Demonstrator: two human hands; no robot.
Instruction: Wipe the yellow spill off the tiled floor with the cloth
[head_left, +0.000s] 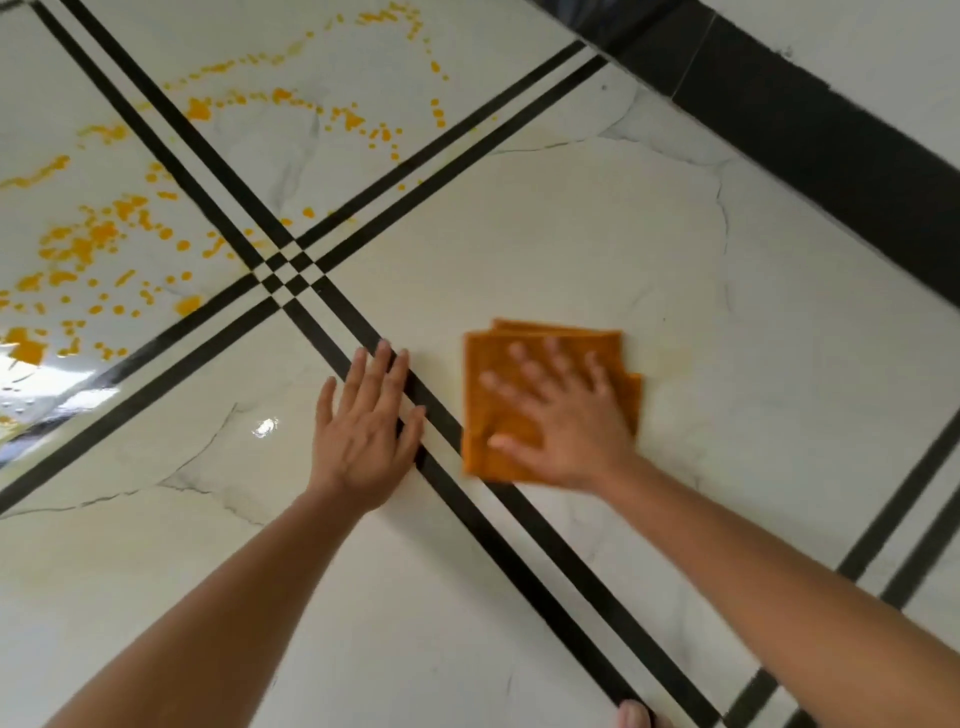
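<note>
A folded orange cloth (498, 415) lies flat on the white marble-look tiled floor (571, 249), right of the black double stripe. My right hand (558, 413) presses flat on the cloth with fingers spread; it looks blurred. My left hand (363, 431) rests flat and open on the floor just left of the cloth, fingertips on the black stripe. The yellow spill (93, 239) is scattered as drops and streaks over the tiles at the upper left, well away from the cloth. A faint yellowish smear (675, 358) shows just right of the cloth.
Black double stripes (291, 270) cross in an X left of centre. A dark skirting band (831, 140) and white wall run along the upper right. A toe (634, 717) shows at the bottom edge. A bright glare patch (31, 384) sits at the left.
</note>
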